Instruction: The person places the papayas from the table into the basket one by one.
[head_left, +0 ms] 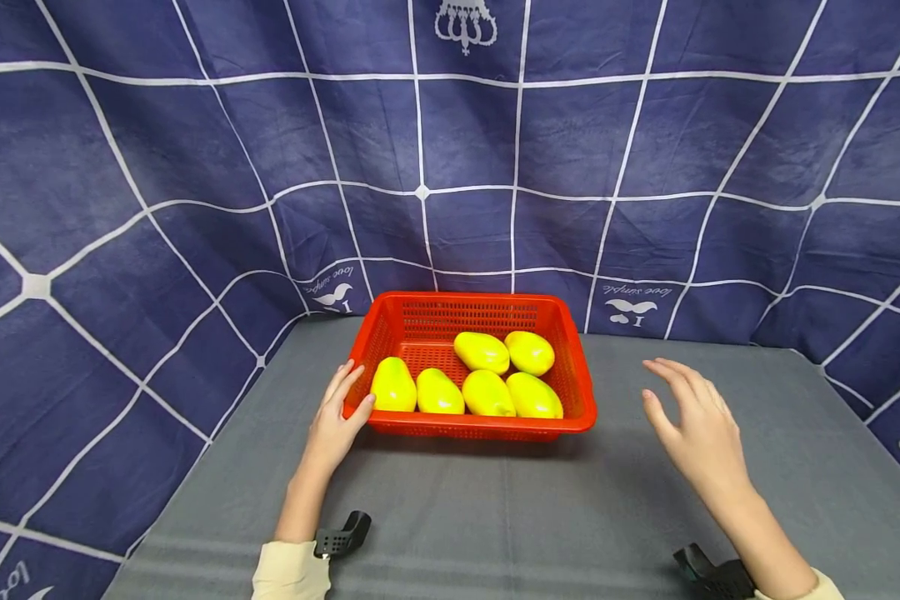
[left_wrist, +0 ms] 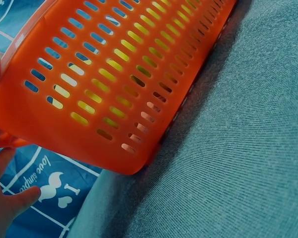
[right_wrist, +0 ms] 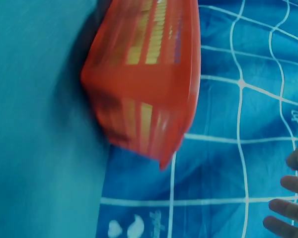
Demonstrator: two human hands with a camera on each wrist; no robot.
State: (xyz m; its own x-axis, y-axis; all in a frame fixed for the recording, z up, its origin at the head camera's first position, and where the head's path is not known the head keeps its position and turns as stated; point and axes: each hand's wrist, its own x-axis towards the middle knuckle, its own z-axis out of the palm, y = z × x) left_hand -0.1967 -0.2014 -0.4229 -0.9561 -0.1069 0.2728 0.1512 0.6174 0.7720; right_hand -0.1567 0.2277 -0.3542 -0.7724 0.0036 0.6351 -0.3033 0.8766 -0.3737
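A red plastic basket (head_left: 480, 423) with slotted walls sits on the grey cloth and holds several yellow, mango-like fruits (head_left: 438, 392). At its left end is my left hand (head_left: 333, 425), fingers spread along the side and thumb by the front left corner. The left wrist view shows that hand's fingers (left_wrist: 25, 198) extended past the basket's corner, not wrapped round it. Off to the right of the basket, my right hand (head_left: 701, 425) is raised above the cloth with fingers extended and thumb apart, holding nothing. Only its fingertips (right_wrist: 283, 206) show in the right wrist view.
Grey cloth (head_left: 450, 517) covers the table surface. A dark blue curtain (head_left: 465, 133) with white grid lines hangs behind it and along the left and right sides. Each wrist wears a black band mount (head_left: 342, 536).
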